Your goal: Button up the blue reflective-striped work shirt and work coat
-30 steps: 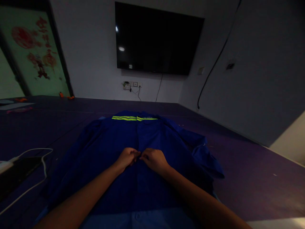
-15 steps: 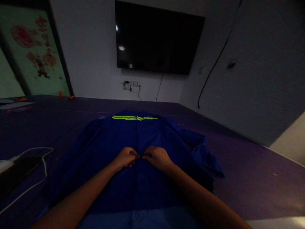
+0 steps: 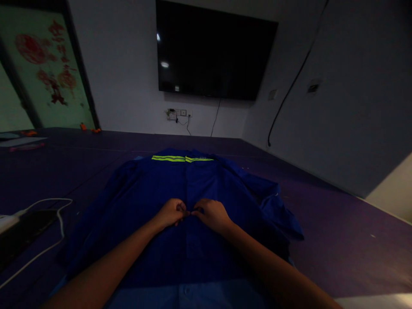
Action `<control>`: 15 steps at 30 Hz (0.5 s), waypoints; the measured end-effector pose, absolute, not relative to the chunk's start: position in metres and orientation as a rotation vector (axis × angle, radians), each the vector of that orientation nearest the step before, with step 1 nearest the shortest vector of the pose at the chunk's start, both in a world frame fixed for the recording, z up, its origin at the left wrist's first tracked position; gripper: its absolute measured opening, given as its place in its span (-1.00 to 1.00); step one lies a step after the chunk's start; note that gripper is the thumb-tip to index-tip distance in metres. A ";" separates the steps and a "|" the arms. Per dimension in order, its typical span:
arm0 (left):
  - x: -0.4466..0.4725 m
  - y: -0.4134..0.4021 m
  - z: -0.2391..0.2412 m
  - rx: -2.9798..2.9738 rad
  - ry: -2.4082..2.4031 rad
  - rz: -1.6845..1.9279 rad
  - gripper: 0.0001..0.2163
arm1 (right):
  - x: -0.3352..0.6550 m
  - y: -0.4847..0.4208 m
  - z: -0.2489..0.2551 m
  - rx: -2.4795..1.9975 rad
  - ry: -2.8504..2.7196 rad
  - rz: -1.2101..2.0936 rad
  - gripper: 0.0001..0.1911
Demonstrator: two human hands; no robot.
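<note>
A dark blue work jacket (image 3: 161, 184) with a yellow-green reflective stripe (image 3: 169, 159) across its chest lies spread out, front side up. At the middle of its front placket, my left hand (image 3: 172, 212) pinches the cloth edge between thumb and fingers. Close beside it, my right hand (image 3: 212, 213) is closed in a pinch on the same placket, the fingertips of both hands almost meeting. Whatever small part sits between the fingertips is hidden. Nearest to me, a lighter blue garment (image 3: 144, 296) with a button shows below the jacket's hem.
The jacket rests on a dark purple surface (image 3: 337, 240). On the left are a white cable (image 3: 61, 223) and a dark flat object (image 3: 28, 234). A large television (image 3: 215, 51) hangs on the far wall, above sockets. Small orange items (image 3: 95, 130) lie near the door.
The fingertips of both hands have come slightly closer together at the placket. The jacket lies as before.
</note>
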State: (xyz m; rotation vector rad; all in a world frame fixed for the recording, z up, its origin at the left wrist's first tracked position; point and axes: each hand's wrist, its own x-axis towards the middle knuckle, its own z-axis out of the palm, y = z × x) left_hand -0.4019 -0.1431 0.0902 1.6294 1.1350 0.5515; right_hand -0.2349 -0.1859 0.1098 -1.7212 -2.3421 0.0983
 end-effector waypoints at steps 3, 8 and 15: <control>-0.402 -0.141 0.087 1.641 1.122 0.547 -0.83 | -0.235 -0.186 0.109 -1.727 -2.302 0.114 -0.73; -0.403 -0.139 0.085 1.655 1.103 0.557 -0.86 | -0.235 -0.186 0.109 -1.716 -2.313 0.131 -0.62; -0.403 -0.140 0.085 1.697 1.096 0.565 -0.88 | -0.235 -0.184 0.107 -1.687 -2.376 0.132 -0.70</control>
